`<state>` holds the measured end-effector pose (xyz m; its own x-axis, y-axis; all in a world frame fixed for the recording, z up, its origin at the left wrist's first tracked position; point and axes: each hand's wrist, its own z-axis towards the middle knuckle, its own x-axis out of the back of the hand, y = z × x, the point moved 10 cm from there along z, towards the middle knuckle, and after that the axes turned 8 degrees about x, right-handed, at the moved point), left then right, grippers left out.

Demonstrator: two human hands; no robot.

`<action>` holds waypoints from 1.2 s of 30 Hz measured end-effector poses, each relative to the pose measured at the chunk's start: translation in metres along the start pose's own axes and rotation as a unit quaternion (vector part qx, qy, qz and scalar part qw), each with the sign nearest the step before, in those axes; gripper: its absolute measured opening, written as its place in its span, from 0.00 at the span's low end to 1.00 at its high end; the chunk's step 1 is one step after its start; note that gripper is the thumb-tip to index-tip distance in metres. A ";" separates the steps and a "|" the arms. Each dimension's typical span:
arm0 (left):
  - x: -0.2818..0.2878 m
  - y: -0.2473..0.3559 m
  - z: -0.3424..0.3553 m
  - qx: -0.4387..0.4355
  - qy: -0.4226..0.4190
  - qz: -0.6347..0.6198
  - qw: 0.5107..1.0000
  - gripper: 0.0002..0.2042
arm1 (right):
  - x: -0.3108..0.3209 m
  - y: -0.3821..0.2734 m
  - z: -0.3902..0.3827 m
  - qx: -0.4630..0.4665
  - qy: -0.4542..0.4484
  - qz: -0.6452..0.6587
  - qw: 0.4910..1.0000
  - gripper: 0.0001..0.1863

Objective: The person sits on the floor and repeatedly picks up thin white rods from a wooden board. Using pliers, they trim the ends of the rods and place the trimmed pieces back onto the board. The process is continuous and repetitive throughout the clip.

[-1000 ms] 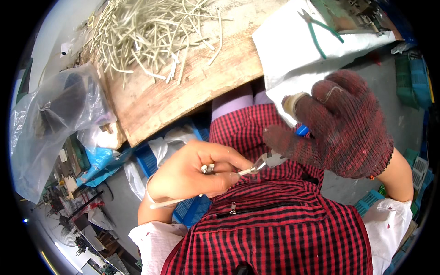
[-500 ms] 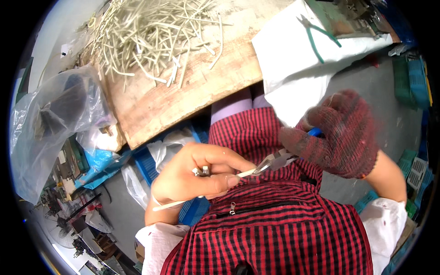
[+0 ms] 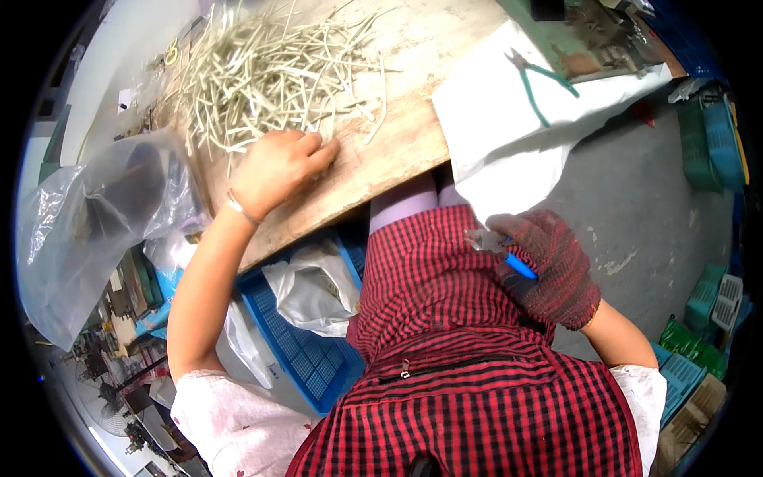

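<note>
My bare left hand point(image 3: 288, 165), with a bracelet at the wrist, reaches onto the wooden table at the near edge of a pile of thin, pale tube-like strips point(image 3: 262, 87). Its fingers are curled down; whatever they hold is hidden beneath them. Over my lap, my right hand point(image 3: 550, 266) wears a dark red and grey knitted glove and is closed around blue-handled pliers point(image 3: 520, 266). The metal jaws point left above the red and black checked apron point(image 3: 429, 270).
Green-handled pliers point(image 3: 540, 83) lie on a white cloth point(image 3: 509, 151) at the table's right. Below the table's near edge stands a blue basket point(image 3: 318, 381) with a white plastic bag point(image 3: 314, 286). Clear plastic sheeting point(image 3: 103, 222) hangs at left; crates point(image 3: 703, 298) stand far right.
My left hand has moved from my lap up and away to the pile; the pale strip it held is no longer seen there. My right hand, still holding the blue-handled pliers, has shifted left and lower.
</note>
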<state>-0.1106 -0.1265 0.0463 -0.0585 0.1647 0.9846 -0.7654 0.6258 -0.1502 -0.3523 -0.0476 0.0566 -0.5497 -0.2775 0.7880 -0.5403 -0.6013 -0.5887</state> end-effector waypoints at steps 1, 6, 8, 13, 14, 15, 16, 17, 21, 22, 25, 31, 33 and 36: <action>0.002 0.002 0.002 -0.029 0.004 -0.034 0.999 0.18 | -0.003 0.004 -0.001 -0.010 -0.001 0.013 1.000 0.27; 0.076 0.039 -0.011 0.172 0.233 -0.481 0.827 0.13 | -0.013 0.025 -0.009 -0.112 -0.001 0.080 0.990 0.28; 0.048 0.071 -0.034 0.307 0.154 -0.714 0.610 0.13 | -0.005 0.010 0.003 -0.097 0.001 0.072 0.993 0.30; 0.011 0.112 -0.046 0.355 0.052 -0.842 0.402 0.19 | 0.014 -0.030 0.034 0.000 -0.003 0.008 1.000 0.33; 0.012 0.114 -0.048 0.359 0.035 -0.844 0.396 0.19 | 0.016 -0.033 0.038 0.005 -0.018 -0.007 1.000 0.34; 0.014 0.115 -0.049 0.363 0.018 -0.846 0.391 0.19 | 0.015 -0.036 0.041 0.010 -0.033 -0.021 0.999 0.35; 0.016 0.116 -0.050 0.365 -0.002 -0.847 0.386 0.18 | 0.017 -0.037 0.041 0.009 -0.027 -0.030 0.999 0.33; 0.018 0.114 -0.051 0.373 -0.006 -0.841 0.393 0.18 | 0.018 -0.038 0.040 0.007 -0.021 -0.038 0.999 0.31; 0.016 0.110 -0.055 0.403 -0.034 -0.818 0.409 0.17 | 0.008 -0.042 0.038 0.053 -0.087 -0.132 0.986 0.29; 0.017 0.110 -0.054 0.408 -0.046 -0.813 0.413 0.17 | 0.006 -0.042 0.037 0.067 -0.111 -0.162 0.978 0.29; 0.017 0.113 -0.053 0.413 -0.081 -0.810 0.408 0.16 | 0.008 -0.046 0.037 0.113 -0.138 -0.211 0.961 0.28; 0.012 0.126 -0.049 0.345 -0.224 -0.809 0.420 0.13 | 0.016 -0.055 0.041 0.240 -0.095 -0.261 0.930 0.26; 0.010 0.125 -0.051 0.373 -0.204 -0.805 0.414 0.16 | 0.016 -0.057 0.043 0.268 -0.083 -0.266 0.922 0.26; 0.013 0.129 -0.051 0.366 -0.241 -0.796 0.417 0.17 | 0.022 -0.063 0.045 0.286 -0.067 -0.281 0.914 0.25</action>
<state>-0.1781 -0.0048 0.0348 0.9106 -0.2984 -0.2859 -0.0602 -0.7803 0.6226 -0.3021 -0.0494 0.1186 -0.1839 0.1301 0.9743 -0.2713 -0.9594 0.0769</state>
